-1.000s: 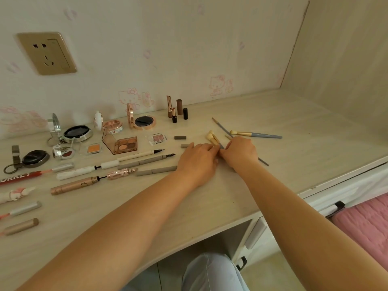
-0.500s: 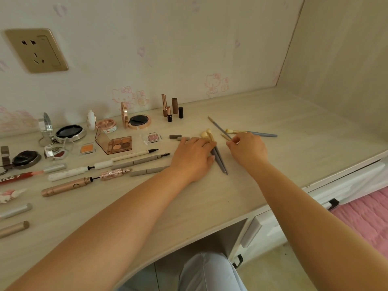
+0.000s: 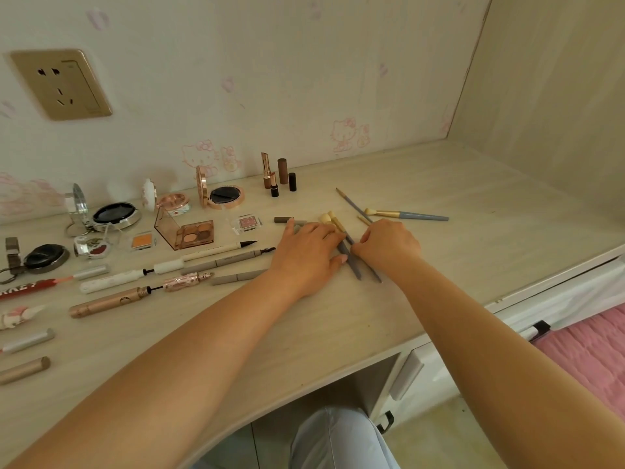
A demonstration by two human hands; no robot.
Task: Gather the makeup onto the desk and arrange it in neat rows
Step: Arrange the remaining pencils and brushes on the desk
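Several grey-handled makeup brushes [image 3: 354,269] with cream heads [image 3: 327,219] lie side by side on the pale wooden desk [image 3: 338,319]. My left hand [image 3: 309,255] rests on them from the left, thumb and fingers closed around the handles. From the right, my right hand [image 3: 385,245] curls its fingers on the same handles, and the two hands almost touch. Past my right hand lie another grey brush [image 3: 411,215] and a thin brush [image 3: 353,204], both loose.
Left of my hands lie rows of pens and pencils [image 3: 223,262], a rose-gold mascara [image 3: 108,301] and an open eyeshadow palette [image 3: 192,233]. Compacts [image 3: 225,196] and lipsticks [image 3: 270,174] stand by the wall. The desk's front edge and a drawer [image 3: 406,374] are below right.
My right hand has come back from the loose brushes at the right to the bundle beside my left hand. A second grey handle now sticks out beneath the hands.
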